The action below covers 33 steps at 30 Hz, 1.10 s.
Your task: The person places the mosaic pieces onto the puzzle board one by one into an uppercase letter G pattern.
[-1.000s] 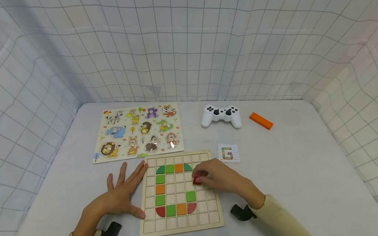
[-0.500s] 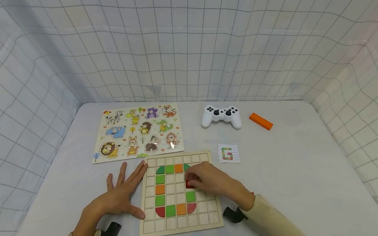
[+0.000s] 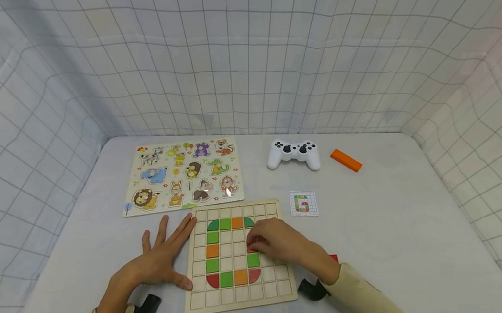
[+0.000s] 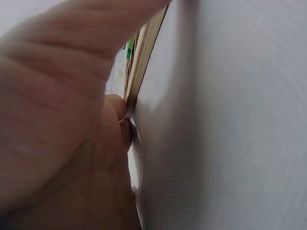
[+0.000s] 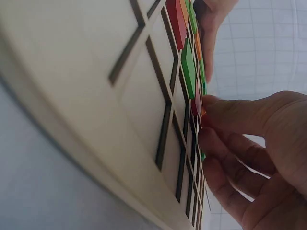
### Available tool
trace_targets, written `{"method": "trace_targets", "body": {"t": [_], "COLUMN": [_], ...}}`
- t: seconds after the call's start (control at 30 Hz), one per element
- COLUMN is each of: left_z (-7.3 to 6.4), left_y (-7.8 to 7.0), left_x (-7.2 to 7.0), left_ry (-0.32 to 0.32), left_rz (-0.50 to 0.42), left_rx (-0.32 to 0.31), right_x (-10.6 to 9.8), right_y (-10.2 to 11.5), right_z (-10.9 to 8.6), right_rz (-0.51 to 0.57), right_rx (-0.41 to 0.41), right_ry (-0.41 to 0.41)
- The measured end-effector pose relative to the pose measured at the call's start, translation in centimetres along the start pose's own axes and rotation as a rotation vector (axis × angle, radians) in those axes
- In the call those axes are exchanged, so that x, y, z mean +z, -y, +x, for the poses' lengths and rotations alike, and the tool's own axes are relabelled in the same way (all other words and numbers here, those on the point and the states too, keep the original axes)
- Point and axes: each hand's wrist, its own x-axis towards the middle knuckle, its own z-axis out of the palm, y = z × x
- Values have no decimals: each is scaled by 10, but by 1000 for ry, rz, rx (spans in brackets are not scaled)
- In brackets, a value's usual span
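A wooden grid board lies on the table, with green, orange and red tiles set in a ring of its cells. My right hand is over the board's right part, its thumb and fingers on a red square tile just behind a green tile. Up close in the right wrist view, the thumb touches this red tile, which sits low at its cell; the fingertips partly hide it. With fingers spread, my left hand rests at the board's left edge, thumb and fingertips touching it.
Behind the board's left side lies an animal puzzle. A small pattern card, a white game controller and an orange block are farther back. Something red peeks out behind my right wrist.
My right hand has moved slightly left with the red tile, from over the board's right cells to the cell behind the green tile, and lowered it there. The left hand stays put.
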Motion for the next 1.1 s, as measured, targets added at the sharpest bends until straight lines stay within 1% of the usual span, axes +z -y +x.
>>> {"method": "trace_targets", "body": {"t": [0.13,0.27,0.53,0.67,0.83,0.97,1.1], "left_z": [1,1,3,3,2,1,1], "left_y": [1,1,2,2,0,0,0], "left_x": [0,0,3,3,2,1,0], "left_ry": [4,5,12,9,18,17,20], "left_rz": [5,6,8,2,10,20,26], "left_rx": [-4,-6,-13,-6,-8,-10,-12], "right_x": [-5,-11,-24,-29,-32,-36,-38], "right_y": [0,-4,-19,-28,-38,-44,-50], "right_z": [-12,-31,-83,-108,-138,-153,-160], "right_rz": [-17,-51,-84,-90,-133,-154,-151], "right_rx": [16,53,178,216,259,285,321], "right_ry": [-22,-43,-68,-88,-106,-129,-142]}}
